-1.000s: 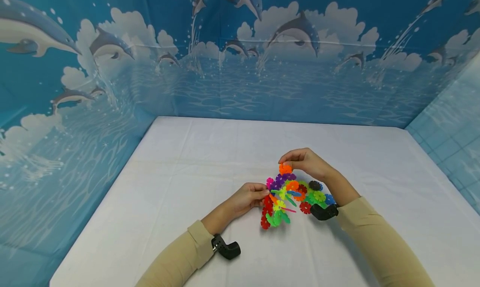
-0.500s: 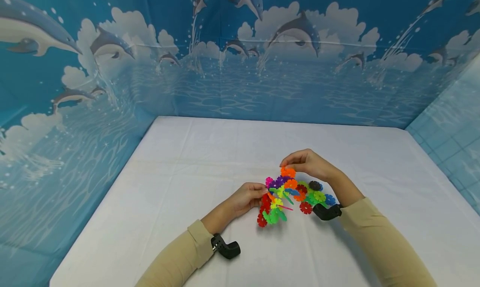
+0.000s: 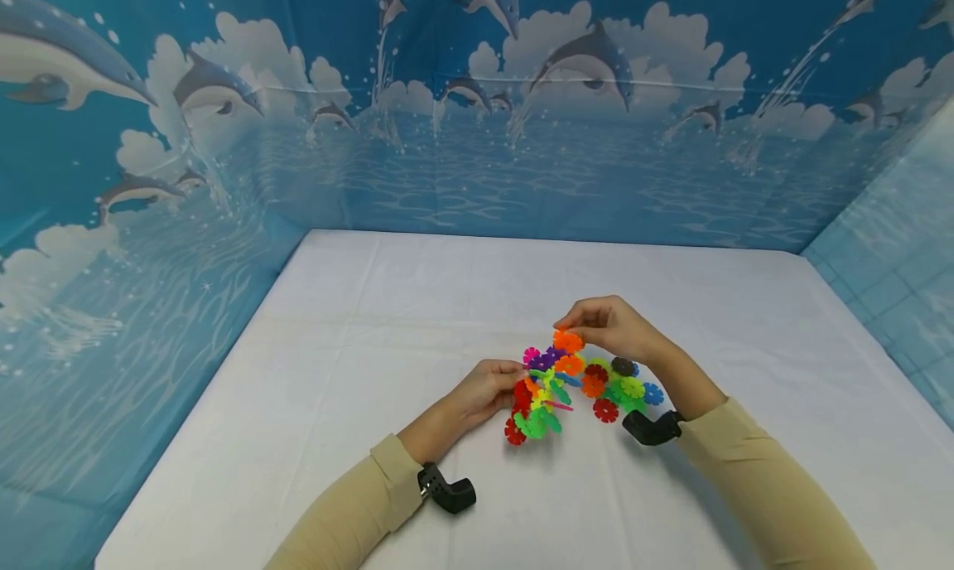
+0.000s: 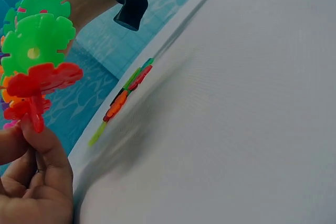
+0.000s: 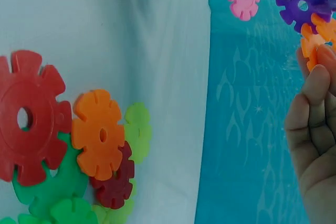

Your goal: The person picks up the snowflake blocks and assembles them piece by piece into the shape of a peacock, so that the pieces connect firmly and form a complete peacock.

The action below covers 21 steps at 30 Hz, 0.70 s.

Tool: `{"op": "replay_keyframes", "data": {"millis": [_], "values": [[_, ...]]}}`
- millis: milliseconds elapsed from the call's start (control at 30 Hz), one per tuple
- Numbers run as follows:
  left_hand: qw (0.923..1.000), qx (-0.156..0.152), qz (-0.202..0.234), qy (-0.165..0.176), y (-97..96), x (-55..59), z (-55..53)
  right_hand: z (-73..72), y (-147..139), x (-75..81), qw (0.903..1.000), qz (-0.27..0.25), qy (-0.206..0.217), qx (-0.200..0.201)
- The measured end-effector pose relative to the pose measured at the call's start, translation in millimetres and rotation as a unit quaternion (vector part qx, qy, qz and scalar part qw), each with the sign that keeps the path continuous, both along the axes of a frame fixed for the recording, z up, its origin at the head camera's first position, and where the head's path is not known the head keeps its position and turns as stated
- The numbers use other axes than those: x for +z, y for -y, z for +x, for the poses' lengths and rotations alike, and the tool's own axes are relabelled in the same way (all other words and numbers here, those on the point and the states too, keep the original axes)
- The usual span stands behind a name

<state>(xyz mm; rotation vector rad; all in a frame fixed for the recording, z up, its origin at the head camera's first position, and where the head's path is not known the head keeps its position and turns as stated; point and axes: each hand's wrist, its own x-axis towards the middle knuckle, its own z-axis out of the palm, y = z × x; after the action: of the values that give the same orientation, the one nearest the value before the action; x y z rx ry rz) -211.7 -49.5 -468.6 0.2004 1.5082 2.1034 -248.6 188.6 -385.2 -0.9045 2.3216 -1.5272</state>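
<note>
Between both hands is a cluster of interlocking snowflake discs, with red and green ones at its lower end and purple ones higher up. My left hand (image 3: 484,394) grips it at its left side; in the left wrist view the thumb and finger pinch a red disc (image 4: 47,77) just below a large green disc (image 4: 39,43). My right hand (image 3: 614,330) pinches an orange disc (image 3: 568,340) at the top of the cluster. A purple disc (image 5: 303,3) sits close to that orange one in the right wrist view. The left fingertips are partly hidden behind the discs in the head view.
A second group of joined discs lies on the white table (image 3: 373,330) under my right forearm, including a red disc (image 3: 605,410), a blue disc (image 3: 652,393) and a black disc (image 3: 623,366). A dolphin-print curtain (image 3: 477,172) rises behind the table.
The lower red and green end of the held cluster has swung slightly left and up. Both hands keep their hold and have barely moved. The group on the table stays put.
</note>
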Motion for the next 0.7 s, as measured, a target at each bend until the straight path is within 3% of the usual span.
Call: {"op": "replay_keyframes", "data": {"millis": [433, 700], "values": [[0.9994, -0.003, -0.029, -0.018, -0.1, 4.0, 3.4, 5.2, 2.9, -4.2, 0.9984, 0.022, -0.053, 0.0], [0.9995, -0.007, -0.014, -0.029, -2.6, 1.8, 2.8, 5.7, -6.0, -1.9, 0.9991, 0.038, -0.012, -0.012]]}}
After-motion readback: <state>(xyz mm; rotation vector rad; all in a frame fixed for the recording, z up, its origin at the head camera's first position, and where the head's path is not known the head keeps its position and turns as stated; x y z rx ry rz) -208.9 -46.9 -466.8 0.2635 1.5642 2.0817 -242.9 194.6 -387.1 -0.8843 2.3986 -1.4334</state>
